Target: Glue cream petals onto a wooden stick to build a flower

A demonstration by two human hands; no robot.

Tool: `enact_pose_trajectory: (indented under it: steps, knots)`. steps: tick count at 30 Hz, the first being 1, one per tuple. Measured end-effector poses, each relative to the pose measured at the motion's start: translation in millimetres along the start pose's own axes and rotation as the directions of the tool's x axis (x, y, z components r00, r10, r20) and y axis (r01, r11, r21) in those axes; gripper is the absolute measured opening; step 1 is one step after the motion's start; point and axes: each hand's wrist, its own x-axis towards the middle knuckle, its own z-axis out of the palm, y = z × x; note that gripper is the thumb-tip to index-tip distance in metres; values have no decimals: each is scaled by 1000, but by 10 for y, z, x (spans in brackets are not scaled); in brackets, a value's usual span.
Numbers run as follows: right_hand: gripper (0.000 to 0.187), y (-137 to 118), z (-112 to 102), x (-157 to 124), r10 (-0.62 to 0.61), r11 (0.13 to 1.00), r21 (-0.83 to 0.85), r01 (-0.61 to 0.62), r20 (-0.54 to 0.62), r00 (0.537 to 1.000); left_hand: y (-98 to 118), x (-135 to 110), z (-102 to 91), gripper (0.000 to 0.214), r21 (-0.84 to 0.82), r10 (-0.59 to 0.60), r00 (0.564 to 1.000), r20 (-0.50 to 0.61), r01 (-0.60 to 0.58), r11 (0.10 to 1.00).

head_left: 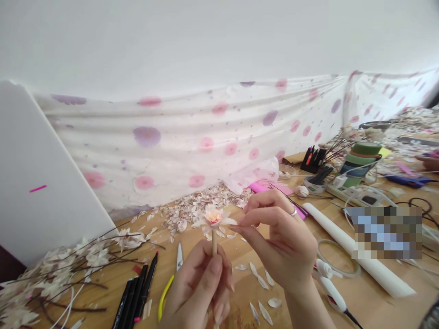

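Note:
My left hand (206, 283) is closed around a thin pale stick (214, 242), held upright. At the stick's top sits a whitish artificial flower (213, 216) with a yellow and pink-red centre. From the right, my right hand (277, 233) pinches the tip of a petal (227, 221) at the flower's edge between thumb and forefinger. Several loose pale petals (262, 282) lie on the wooden table below my hands. Scissors with yellow handles (165, 292) rest beside my left hand, partly hidden by it.
Black markers (132, 297) and finished-looking flowers on stems (92, 258) lie at left. A petal heap (202, 205) is behind my hands. At right are a long white bar (356, 251), a corded white tool (331, 288), a green cup (360, 164) and a power strip (372, 201).

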Motion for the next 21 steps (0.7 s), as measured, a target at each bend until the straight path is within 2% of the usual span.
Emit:
enact_pose_trajectory:
  steps: [6, 10, 21]
  knots:
    - [19, -31, -19, 9, -70, 996, -64, 68, -20, 997, -25, -40, 17, 20, -18, 4, 1000, -2, -5, 1000]
    - [28, -45, -48, 0, -108, 987, -118, 106, -13, 994, -18, -69, 60, 17, -29, 33, 999, -11, -33, 999]
    - [28, -68, -16, 25, -143, 981, -143, 134, -50, 988, 20, -78, 49, 16, -85, -8, 993, 114, 18, 996]
